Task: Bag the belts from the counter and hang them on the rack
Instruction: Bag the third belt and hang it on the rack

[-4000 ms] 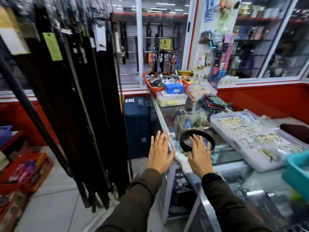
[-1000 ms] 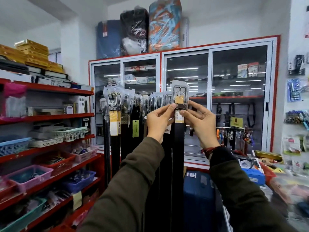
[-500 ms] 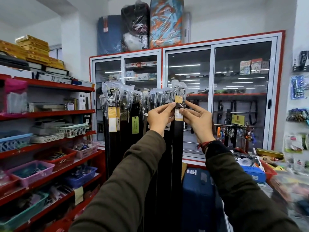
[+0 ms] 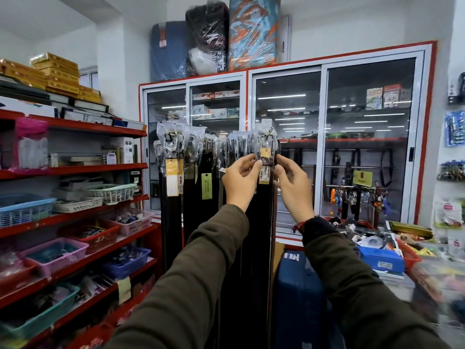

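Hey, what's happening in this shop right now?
A person stands at a rack of hanging belts, most with buckles in clear plastic. Both hands are raised to the rightmost bagged belt: the left hand pinches it beside the tag, and the right hand touches its other edge. It appears already hung.

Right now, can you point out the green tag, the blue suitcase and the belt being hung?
green tag (image 4: 206,186), head view, middle of the tag's face.
blue suitcase (image 4: 299,298), head view, its front panel.
belt being hung (image 4: 267,149), head view, bagged buckle end above its yellow tag.
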Demonstrator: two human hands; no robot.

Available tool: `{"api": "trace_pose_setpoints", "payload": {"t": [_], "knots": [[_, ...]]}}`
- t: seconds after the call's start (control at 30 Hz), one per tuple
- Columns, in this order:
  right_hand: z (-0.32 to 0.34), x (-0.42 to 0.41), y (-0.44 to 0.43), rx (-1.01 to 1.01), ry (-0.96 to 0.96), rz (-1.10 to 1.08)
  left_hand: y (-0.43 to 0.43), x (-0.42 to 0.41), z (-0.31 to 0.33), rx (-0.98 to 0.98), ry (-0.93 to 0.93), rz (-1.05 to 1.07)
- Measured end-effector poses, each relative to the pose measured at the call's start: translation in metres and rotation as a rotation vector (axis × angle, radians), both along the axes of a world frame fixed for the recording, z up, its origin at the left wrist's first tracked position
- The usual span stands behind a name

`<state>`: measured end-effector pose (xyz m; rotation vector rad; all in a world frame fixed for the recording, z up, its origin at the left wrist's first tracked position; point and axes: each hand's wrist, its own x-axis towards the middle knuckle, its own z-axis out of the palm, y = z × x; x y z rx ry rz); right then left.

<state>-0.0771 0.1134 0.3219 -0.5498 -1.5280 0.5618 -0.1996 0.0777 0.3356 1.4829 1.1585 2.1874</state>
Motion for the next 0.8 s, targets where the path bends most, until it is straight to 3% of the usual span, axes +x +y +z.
{"api": "trace_pose_setpoints", "payload": {"t": [0.1,0.37,0.6,0.8], "knots": [[-0.018,-0.002,-0.006,0.090,-0.049,-0.060,-0.004,-0.002,-0.017,0.054,0.276,0.228],[-0.040,-0.008,0.006,0.249,-0.338,-0.137,0.003,-0.026,-0.040,0.121,1.007,0.525],[-0.030,-0.007,0.026,0.287,-0.573,-0.265,0.025,-0.046,-0.035,-0.059,1.160,0.570],[-0.034,-0.013,0.027,0.280,-0.567,-0.278,0.013,-0.049,-0.036,-0.037,1.200,0.608]]}}
